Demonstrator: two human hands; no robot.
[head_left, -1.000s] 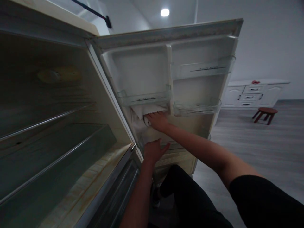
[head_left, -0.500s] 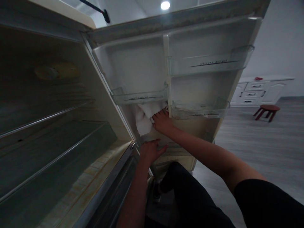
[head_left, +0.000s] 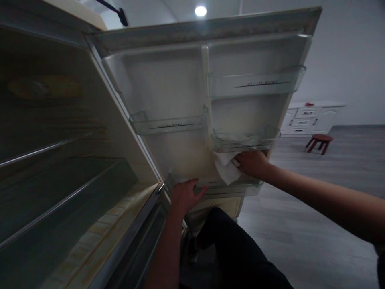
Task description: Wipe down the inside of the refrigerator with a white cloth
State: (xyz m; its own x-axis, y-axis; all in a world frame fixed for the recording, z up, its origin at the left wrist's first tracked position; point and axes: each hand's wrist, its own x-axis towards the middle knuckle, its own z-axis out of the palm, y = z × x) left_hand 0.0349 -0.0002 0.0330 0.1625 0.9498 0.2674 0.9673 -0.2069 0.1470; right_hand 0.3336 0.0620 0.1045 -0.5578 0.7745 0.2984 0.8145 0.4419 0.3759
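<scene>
Right of centre, the right hand (head_left: 253,163) pinches a white cloth (head_left: 226,166) hanging to its left. The left hand (head_left: 184,195), lower centre, is spread.

we see white cloth (head_left: 226,167), off-white fridge door (head_left: 159,84), clear door bins (head_left: 222,88) with black lettering (head_left: 263,83), yellow-brown-stained fridge sill (head_left: 99,240), red-brown stool (head_left: 321,138), white cabinet (head_left: 326,117), dark handles (head_left: 299,130), grey streaked floor (head_left: 319,192), our black trousers (head_left: 237,249)

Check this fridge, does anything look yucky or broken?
Yes: brownish stains run along the refrigerator ledge at lower left, and the refrigerator door's top edge looks grimy, odd beside the paler door panel. Nothing looks broken.
</scene>
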